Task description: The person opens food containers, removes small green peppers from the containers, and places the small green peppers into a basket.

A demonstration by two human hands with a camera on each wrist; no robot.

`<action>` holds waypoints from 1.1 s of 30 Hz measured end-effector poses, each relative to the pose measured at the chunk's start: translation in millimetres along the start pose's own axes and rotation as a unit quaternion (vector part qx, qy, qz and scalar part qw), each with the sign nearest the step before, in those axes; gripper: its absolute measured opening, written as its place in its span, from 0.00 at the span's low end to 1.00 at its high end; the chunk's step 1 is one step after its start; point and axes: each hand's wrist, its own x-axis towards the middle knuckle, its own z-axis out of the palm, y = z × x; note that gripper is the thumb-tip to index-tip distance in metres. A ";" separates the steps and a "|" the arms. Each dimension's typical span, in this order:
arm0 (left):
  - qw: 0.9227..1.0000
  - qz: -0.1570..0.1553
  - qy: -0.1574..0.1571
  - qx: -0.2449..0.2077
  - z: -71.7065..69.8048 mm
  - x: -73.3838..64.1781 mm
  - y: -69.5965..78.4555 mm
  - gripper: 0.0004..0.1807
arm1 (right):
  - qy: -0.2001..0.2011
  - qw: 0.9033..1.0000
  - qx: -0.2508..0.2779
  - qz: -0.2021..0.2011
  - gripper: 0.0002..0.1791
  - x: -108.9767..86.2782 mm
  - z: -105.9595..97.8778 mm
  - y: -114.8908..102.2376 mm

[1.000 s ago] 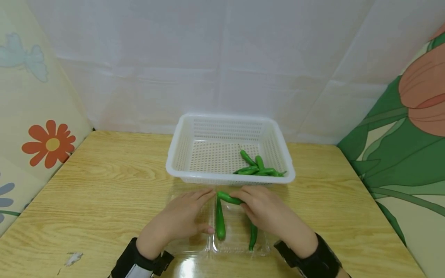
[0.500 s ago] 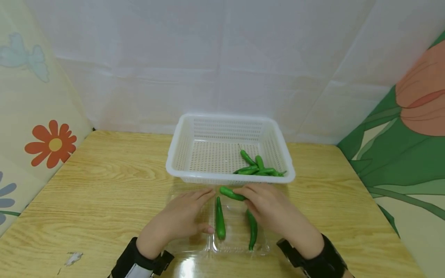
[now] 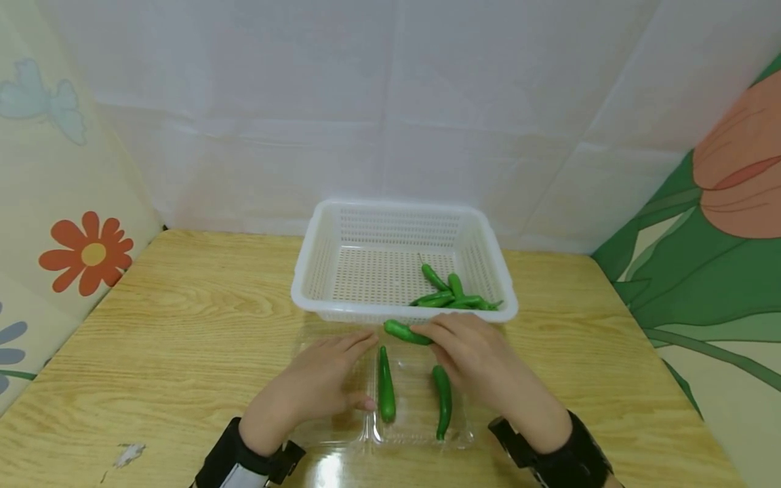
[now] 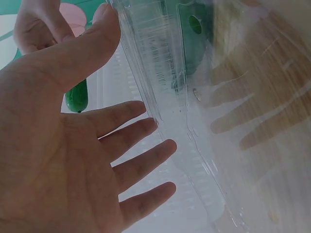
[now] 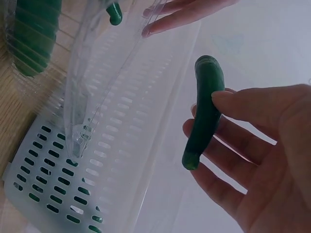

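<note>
My right hand (image 3: pixel 478 359) pinches a green chili pepper (image 3: pixel 403 332) between thumb and fingers, above the far edge of a clear plastic clamshell box (image 3: pixel 415 400). In the right wrist view the held pepper (image 5: pixel 206 107) is slightly curved, its ends free. Two more green peppers lie apart in the box's right half: one along the middle hinge (image 3: pixel 386 390), one near the right wall (image 3: pixel 443 403). My left hand (image 3: pixel 320 379) spreads over the box's left half. The left wrist view has its fingers (image 4: pixel 150 160) extended, fingertips at the clear plastic edge; firm contact is unclear.
Just behind the box stands a white perforated basket (image 3: pixel 508 285). Several green peppers (image 3: pixel 454 295) are heaped in its front right corner. A white cloth backdrop (image 3: pixel 244 169) hangs behind the wooden table (image 3: pixel 201 325), with printed panels at both sides.
My right hand has moved away from me, toward the basket, with the pepper, clear of the one along the hinge. The left hand has stayed in place.
</note>
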 end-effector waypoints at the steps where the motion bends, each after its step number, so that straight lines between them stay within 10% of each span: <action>1: 1.000 0.000 0.000 0.000 -0.1 -0.1 0.1 0.52 | 0.004 1.000 0.000 0.000 0.29 0.1 -0.1 0.4; 33: 1.000 0.002 0.002 -0.004 -2.5 -2.0 2.4 0.51 | 0.077 0.996 -0.009 0.033 0.20 1.9 8.0 14.9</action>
